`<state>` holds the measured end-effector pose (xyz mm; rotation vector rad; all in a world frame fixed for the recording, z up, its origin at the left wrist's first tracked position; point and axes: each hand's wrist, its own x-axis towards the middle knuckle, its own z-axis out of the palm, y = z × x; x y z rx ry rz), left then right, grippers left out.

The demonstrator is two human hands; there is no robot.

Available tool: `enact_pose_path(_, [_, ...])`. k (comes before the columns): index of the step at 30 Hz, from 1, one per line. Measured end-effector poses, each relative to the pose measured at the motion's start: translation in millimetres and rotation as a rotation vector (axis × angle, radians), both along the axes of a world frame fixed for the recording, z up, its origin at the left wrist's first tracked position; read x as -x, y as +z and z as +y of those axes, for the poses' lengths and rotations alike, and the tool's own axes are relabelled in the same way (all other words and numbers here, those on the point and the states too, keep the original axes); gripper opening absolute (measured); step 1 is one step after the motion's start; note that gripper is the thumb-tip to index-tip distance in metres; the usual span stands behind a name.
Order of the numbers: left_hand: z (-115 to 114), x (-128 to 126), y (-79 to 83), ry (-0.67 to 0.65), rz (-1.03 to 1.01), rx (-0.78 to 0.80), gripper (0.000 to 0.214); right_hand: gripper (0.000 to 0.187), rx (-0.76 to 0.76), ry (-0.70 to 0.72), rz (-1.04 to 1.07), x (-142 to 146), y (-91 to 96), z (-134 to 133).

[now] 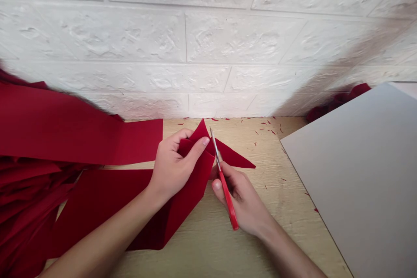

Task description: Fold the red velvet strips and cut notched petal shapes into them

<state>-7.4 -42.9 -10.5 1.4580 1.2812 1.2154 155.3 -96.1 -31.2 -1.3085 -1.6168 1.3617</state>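
My left hand (pixel 177 160) pinches a folded red fabric strip (pixel 185 202) near its end, thumb on top. The strip runs back under my left forearm toward the left. In my right hand (pixel 243 195) is a pair of scissors (pixel 228 197) with red handles, my fingers closed round them. The metal blades point away from me and lie right beside the fabric's edge. Just beyond the blades, a pointed red piece (pixel 233 154) extends to the right; whether it is still joined to the strip is hidden by the scissors.
Another wide red strip (pixel 81 126) and a heap of red fabric (pixel 26 208) lie at the left. At the right stands a large grey panel (pixel 361 173), with more red fabric (pixel 339 102) behind it. Small red scraps dot the wooden table (pixel 260 221) near the white brick-patterned wall (pixel 208 39).
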Motion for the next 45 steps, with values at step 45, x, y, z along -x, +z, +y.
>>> enact_pose_path(45, [-1.6,-2.8,-0.6,-0.088,-0.064,0.042,0.019,0.030,-0.029,-0.021,-0.143,-9.3,-4.4,4.4])
